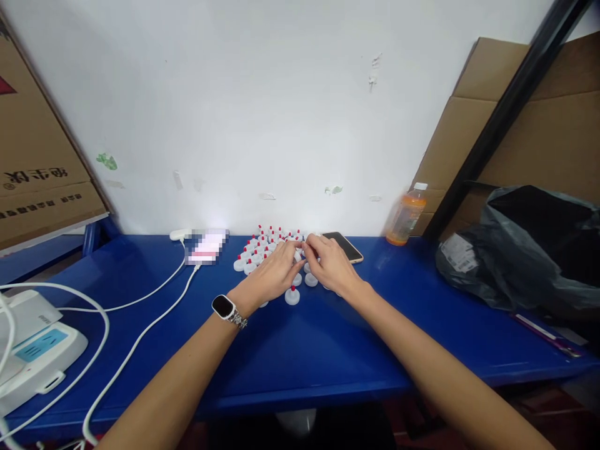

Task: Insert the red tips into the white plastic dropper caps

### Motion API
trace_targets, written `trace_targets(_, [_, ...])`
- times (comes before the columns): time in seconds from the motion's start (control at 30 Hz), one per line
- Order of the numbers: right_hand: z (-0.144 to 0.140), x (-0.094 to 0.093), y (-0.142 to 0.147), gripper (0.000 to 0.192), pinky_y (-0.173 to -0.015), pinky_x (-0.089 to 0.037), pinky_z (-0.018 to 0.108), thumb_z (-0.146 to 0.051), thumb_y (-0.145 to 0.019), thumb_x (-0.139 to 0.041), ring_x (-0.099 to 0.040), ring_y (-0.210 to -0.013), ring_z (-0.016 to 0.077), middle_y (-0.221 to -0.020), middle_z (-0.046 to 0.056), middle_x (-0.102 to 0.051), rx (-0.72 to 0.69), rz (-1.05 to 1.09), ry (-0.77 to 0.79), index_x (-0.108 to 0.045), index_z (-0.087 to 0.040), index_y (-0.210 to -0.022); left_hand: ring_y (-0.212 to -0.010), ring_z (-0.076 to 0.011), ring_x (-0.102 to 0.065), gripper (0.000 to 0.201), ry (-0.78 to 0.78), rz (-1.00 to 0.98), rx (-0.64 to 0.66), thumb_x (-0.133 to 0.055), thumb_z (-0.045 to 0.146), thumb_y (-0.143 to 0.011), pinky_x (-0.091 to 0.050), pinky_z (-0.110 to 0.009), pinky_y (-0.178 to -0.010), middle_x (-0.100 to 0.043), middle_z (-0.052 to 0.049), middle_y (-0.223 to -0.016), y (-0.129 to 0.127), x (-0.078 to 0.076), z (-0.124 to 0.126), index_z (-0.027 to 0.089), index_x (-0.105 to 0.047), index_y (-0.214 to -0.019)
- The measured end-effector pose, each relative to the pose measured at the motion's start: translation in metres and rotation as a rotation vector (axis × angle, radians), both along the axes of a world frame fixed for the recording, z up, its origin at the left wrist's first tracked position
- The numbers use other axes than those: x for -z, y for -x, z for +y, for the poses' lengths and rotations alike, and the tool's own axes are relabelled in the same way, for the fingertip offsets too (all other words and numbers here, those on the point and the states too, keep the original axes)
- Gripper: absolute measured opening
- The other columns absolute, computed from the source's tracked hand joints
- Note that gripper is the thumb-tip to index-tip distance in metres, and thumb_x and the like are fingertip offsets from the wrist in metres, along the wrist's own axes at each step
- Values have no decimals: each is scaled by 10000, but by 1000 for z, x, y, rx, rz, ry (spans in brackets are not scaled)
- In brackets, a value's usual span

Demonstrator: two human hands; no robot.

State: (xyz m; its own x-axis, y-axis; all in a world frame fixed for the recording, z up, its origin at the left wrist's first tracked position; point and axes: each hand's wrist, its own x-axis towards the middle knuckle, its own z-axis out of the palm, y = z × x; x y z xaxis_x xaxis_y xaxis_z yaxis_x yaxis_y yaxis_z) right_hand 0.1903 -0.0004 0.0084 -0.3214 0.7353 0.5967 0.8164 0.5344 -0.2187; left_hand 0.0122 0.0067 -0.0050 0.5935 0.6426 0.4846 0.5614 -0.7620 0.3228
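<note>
Both hands meet over a cluster of small white plastic caps with red tips point(269, 245) on the blue worktop point(300, 350). The left hand point(274, 272), smartwatch point(224, 307) on its wrist, and the right hand point(330, 265) curl their fingertips together around one white cap point(298, 255). A dark phone point(343, 245) lies just beside the right hand.

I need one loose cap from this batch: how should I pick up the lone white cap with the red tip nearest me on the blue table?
Pinch the white cap by its round white base, coming straight down from above. It stands upright, red tip up, apart from the other caps, so its sides look free. The left hand is closest.
</note>
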Motion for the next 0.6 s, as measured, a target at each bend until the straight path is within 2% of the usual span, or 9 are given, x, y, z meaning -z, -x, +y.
trace_targets(0.2, [0, 1, 3, 299, -728, -326, 300, -302, -1032, -334, -552, -754, 194, -789, 54, -635, 58, -52, -21, -537, -206, -834, -1155, -267, -535, 301, 1, -22, 14, -361, 308, -1018, -468, -456, -1000, -521, -146, -1236, -2, -2, -2, 175, -384, -1287])
trace_targets(0.5, [2, 5, 3, 337, -737, -359, 294, -291, -1035, -348, -512, -724, 179, -746, 40, -591, -76, -9, -47, -520, -201, -759, -1185, -288, -527, 340, -10, -49, 35, -371, 327, -1013, -466, -504, -1024, -522, -163, -1247, 1, 6, 3, 165, -385, -1312])
trace_targets(0.6, [-2, 5, 3, 329, -712, -362, 285, -304, -1029, -356, -505, -703, 166, -729, 25, -579, -90, 91, -18, -514, -202, -759, -1289, -294, -484, 421, 5, -76, 50, -374, 350, -1015, -429, -502, -1087, -490, -183, -1348, -3, 7, 3, 166, -344, -1392])
